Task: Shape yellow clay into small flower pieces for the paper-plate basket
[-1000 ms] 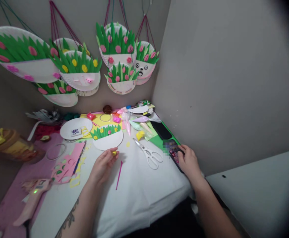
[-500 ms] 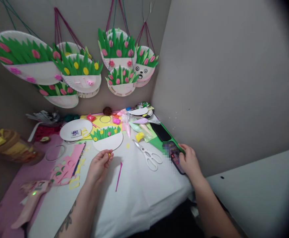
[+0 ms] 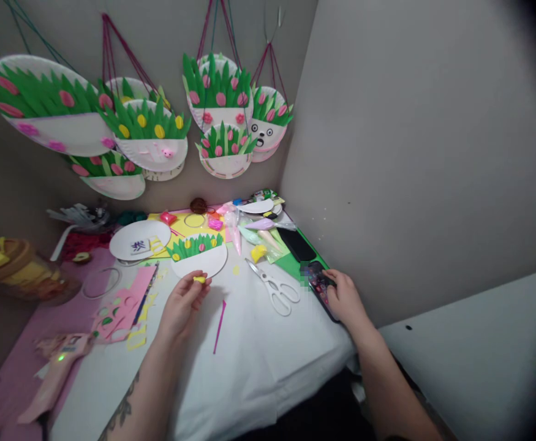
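My left hand (image 3: pixel 185 301) pinches a small yellow lump, perhaps modelling clay (image 3: pixel 199 279), between thumb and fingertips, just in front of a folded paper plate (image 3: pixel 198 262) with green paper grass and yellow and pink flowers. At the table's right side, my right hand (image 3: pixel 343 298) grips the edge of a phone (image 3: pixel 321 288). Its thumb lies over the lit screen, part of which is blurred out. White-handled scissors (image 3: pixel 279 294) lie between the hands with blades pointing away. A thin magenta stick (image 3: pixel 219 326) rests on the white cloth near my left hand.
Pastel piping bags (image 3: pixel 249 236), a dark phone-like slab (image 3: pixel 299 244) and a white plate (image 3: pixel 123 242) lie toward the back. Pink paper scraps (image 3: pixel 123 309) and a pink glue gun (image 3: pixel 59 373) are at left. Finished plate baskets (image 3: pixel 150 153) hang on the wall.
My left hand has turned and lifted slightly, so more of the yellow lump shows. My right hand has shifted a little left on the phone, and the screen looks darker.
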A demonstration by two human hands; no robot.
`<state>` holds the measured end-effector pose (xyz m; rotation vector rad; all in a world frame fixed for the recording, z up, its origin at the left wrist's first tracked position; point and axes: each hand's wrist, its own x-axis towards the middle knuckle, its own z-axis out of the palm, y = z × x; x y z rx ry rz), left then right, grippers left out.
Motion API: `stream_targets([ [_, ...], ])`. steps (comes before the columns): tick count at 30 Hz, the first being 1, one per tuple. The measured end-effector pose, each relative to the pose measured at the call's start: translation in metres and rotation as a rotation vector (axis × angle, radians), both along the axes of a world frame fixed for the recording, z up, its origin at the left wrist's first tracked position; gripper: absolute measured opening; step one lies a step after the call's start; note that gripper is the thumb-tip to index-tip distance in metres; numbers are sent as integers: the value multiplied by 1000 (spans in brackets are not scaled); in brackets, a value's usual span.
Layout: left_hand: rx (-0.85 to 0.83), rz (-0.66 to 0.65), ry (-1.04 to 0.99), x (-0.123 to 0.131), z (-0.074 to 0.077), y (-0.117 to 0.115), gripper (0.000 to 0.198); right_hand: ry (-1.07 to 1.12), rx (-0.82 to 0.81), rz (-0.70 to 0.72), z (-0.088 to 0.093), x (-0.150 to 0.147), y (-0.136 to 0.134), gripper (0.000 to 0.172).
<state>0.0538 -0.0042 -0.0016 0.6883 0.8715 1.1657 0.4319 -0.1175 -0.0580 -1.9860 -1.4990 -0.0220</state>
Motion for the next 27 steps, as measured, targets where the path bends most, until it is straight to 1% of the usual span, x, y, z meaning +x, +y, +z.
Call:
stream_targets([
  [2, -8, 1, -2, 0, 0, 0, 32, -1, -13, 22, -2, 0, 1, 44],
  [6, -16, 19, 17, 1, 1, 0, 39, 2, -10, 28, -2, 0, 1, 44],
  [10, 6, 16, 27, 1, 2, 0, 38, 4, 13, 8, 0, 2, 0, 48],
  [14, -21, -1, -1, 1, 2, 0, 37, 13, -7, 46, -3, 3, 2, 44],
  [19, -36, 18, -8, 0, 1, 1, 37, 22, 34, 3, -3, 3, 0, 49],
  [27, -52, 25, 14, 0, -1, 1, 35, 42, 34, -19, -3, 1, 0, 49],
])
